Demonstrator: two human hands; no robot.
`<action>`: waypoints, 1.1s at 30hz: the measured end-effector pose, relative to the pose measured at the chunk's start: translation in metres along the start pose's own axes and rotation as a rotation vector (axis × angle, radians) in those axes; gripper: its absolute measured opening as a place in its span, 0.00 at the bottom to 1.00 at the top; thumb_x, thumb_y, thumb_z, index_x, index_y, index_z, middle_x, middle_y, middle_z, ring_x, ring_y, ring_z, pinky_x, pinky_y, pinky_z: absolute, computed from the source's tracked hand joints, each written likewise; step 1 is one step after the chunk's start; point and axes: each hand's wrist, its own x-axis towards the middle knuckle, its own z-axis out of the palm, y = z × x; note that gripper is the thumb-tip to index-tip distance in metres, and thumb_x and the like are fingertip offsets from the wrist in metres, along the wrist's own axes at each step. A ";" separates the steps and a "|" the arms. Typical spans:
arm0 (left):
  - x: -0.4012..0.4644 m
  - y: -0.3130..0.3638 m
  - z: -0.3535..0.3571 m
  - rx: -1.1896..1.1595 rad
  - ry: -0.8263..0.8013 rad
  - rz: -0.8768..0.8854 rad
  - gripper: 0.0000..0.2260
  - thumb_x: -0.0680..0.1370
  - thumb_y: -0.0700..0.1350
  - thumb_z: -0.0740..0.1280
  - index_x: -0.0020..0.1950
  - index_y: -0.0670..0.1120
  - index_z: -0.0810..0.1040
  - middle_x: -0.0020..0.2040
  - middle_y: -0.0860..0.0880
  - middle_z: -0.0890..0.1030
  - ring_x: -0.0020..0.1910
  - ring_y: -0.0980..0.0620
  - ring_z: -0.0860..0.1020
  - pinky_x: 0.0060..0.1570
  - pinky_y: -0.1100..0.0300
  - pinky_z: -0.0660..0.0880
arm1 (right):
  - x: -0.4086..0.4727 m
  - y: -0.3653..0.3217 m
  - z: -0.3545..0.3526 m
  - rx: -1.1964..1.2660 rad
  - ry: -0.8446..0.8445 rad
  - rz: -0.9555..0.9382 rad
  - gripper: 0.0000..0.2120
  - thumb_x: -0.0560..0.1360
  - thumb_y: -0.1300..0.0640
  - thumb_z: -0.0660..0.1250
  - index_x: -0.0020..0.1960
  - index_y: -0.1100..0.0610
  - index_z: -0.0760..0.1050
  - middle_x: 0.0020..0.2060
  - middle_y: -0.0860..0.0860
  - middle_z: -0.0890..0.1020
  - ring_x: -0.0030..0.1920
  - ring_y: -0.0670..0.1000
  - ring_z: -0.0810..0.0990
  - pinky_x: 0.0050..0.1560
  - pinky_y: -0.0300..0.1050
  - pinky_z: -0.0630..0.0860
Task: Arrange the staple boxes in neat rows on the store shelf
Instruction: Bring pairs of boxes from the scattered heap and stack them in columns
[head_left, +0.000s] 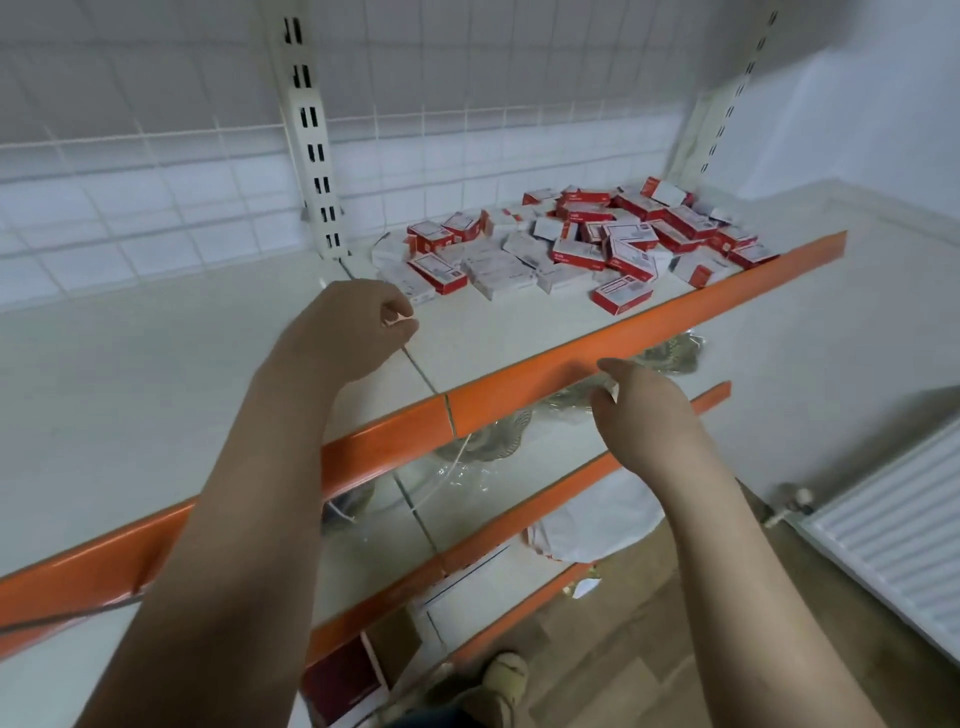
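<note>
On the shelf (519, 332), staple boxes (587, 241) pointing every way.

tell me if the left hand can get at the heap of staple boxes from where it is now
Probably yes. The left hand is already over the shelf, near the closest white boxes at the edge of the heap of staple boxes, and only bare shelf shows between them.

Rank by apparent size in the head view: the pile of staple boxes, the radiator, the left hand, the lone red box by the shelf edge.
1. pile of staple boxes
2. radiator
3. left hand, nearer the camera, so unsure
4. lone red box
</note>
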 end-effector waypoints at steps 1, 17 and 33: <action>0.013 0.001 0.005 0.032 -0.007 0.005 0.13 0.76 0.47 0.66 0.58 0.45 0.78 0.53 0.48 0.78 0.51 0.51 0.75 0.52 0.59 0.69 | 0.012 0.005 -0.001 -0.003 0.004 -0.005 0.17 0.80 0.60 0.54 0.68 0.57 0.68 0.61 0.57 0.77 0.59 0.57 0.75 0.51 0.46 0.71; 0.140 0.016 0.051 0.341 -0.166 -0.233 0.26 0.69 0.58 0.71 0.62 0.48 0.73 0.59 0.47 0.75 0.58 0.45 0.72 0.57 0.52 0.71 | 0.177 0.035 -0.027 0.077 0.035 -0.033 0.18 0.78 0.59 0.57 0.68 0.55 0.69 0.60 0.55 0.77 0.55 0.55 0.76 0.45 0.40 0.65; 0.124 0.045 0.069 0.098 0.158 -0.441 0.31 0.65 0.53 0.75 0.67 0.53 0.71 0.61 0.46 0.68 0.59 0.45 0.72 0.58 0.55 0.69 | 0.244 0.069 -0.034 0.020 -0.040 -0.246 0.27 0.71 0.64 0.69 0.69 0.55 0.68 0.66 0.55 0.69 0.64 0.54 0.70 0.64 0.46 0.66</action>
